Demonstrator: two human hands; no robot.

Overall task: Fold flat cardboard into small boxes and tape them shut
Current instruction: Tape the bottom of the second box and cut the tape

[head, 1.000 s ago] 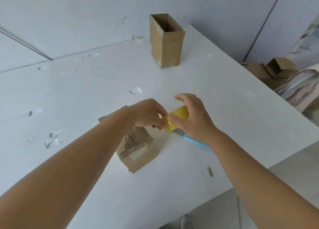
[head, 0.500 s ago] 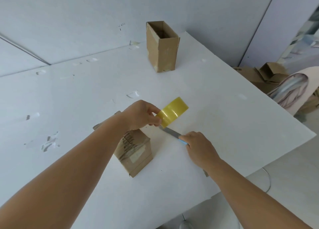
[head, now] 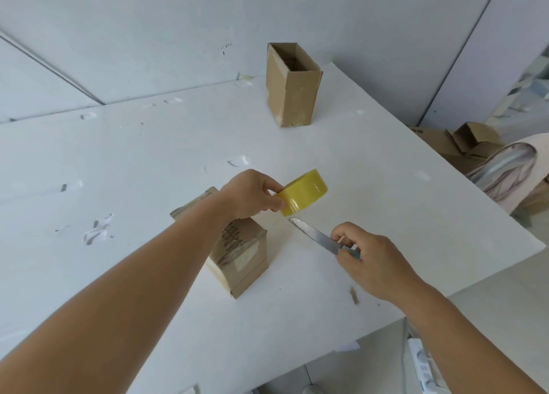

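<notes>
The taped box (head: 237, 254) lies near the middle of the white counter (head: 148, 156), partly under the left forearm. It is a small brown corrugated cardboard box, rectangular, with glossy clear tape wrinkled across its top face and a paler patch on its side. Dark printing shows under the tape (too blurred to read).

Just above and to the right of it, the left hand (head: 252, 196) grips a roll of yellow translucent tape (head: 303, 191), fingers curled round the near edge of the roll, which is held off the counter and tilted. The roll is smooth and shiny.

The right hand (head: 371, 254) grasps a knife (head: 315, 235) by its light blue handle, fingers curled round it. The flat, grey metal blade points up and left, its tip just below the tape roll; whether it touches the roll cannot be told.

Toward the far edge of the counter stands an open box (head: 292, 86), upright, tall, brown cardboard, its top open, with tape remnants on its faces. It is well apart from the hands.

The counter surface is matt white, with dents and peeled scraps of tape. A small brown cardboard sliver (head: 353, 295) lies near the right wrist. Beyond the counter's right edge lies a heap of loose cardboard (head: 463, 141); printing on it is illegible.
</notes>
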